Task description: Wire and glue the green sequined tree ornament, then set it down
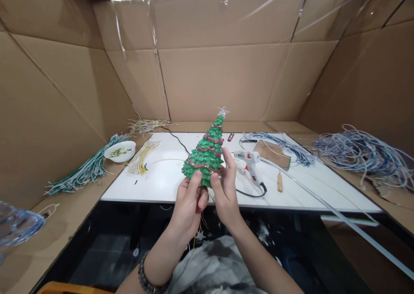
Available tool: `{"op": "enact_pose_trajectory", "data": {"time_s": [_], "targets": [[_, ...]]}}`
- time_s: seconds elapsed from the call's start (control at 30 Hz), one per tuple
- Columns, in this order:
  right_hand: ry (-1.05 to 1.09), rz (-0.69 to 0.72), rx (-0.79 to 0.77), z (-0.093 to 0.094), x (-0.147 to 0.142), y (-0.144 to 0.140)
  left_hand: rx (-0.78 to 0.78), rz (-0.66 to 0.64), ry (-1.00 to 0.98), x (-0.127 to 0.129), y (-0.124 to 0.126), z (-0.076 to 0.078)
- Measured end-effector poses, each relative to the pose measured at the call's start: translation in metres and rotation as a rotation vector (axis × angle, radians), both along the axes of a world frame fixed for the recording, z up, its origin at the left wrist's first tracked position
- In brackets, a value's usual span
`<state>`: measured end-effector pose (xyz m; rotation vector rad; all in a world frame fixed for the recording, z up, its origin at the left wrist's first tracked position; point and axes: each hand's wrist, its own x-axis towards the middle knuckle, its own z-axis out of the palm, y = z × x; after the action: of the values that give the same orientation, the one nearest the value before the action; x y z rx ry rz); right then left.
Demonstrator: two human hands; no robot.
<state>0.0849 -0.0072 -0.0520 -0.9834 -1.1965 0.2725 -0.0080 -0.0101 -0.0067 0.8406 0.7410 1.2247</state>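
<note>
A small green Christmas tree ornament (pixel 206 154) with red garlands and a clear star on top is held up over the front of the table, leaning a little to the right. My left hand (pixel 190 199) grips its base from the lower left, thumb on the front. My right hand (pixel 225 190) holds the lower right side, with the thumb at the base and fingers up along the edge. Thin wires hang down below the hands. Behind and to the right lies a white glue gun (pixel 254 167) with a black cord.
On the left are a white bowl (pixel 120 151) with small pieces, green-white wires (pixel 86 164) and yellow-white wires (pixel 142 156). Blue-white wires (pixel 284 145), a wooden block (pixel 273 154), a wooden-handled tool (pixel 280 182) and a long clear glue stick (pixel 326 205) lie right. Cardboard walls (pixel 223 82) surround the white table (pixel 161 186).
</note>
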Motion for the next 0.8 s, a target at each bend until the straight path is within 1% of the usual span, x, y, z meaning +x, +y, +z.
{"op": "enact_pose_trajectory", "data": {"time_s": [0.07, 0.13, 0.23, 0.3, 0.47, 0.6, 0.8], "targets": [[-0.056, -0.047, 0.035, -0.001, 0.005, -0.002, 0.034, 0.008, -0.004, 0.0, -0.001, 0.001], [-0.099, -0.116, 0.102, 0.002, 0.01, -0.004, 0.044, 0.009, -0.003, 0.0, -0.002, 0.002], [-0.192, -0.211, 0.24, 0.011, 0.016, -0.007, 0.034, 0.007, -0.001, 0.002, -0.004, 0.002], [-0.263, -0.23, 0.282, 0.017, 0.02, -0.008, 0.024, 0.007, 0.0, 0.003, -0.005, 0.002], [-0.354, -0.258, 0.281, 0.028, 0.026, -0.012, 0.02, 0.008, 0.014, 0.003, -0.005, 0.002], [-0.32, -0.216, 0.305, 0.031, 0.025, -0.014, 0.045, 0.013, 0.012, 0.002, -0.005, 0.002], [-0.288, -0.243, 0.324, 0.033, 0.025, -0.011, 0.021, 0.0, 0.01, 0.0, -0.006, 0.001]]}}
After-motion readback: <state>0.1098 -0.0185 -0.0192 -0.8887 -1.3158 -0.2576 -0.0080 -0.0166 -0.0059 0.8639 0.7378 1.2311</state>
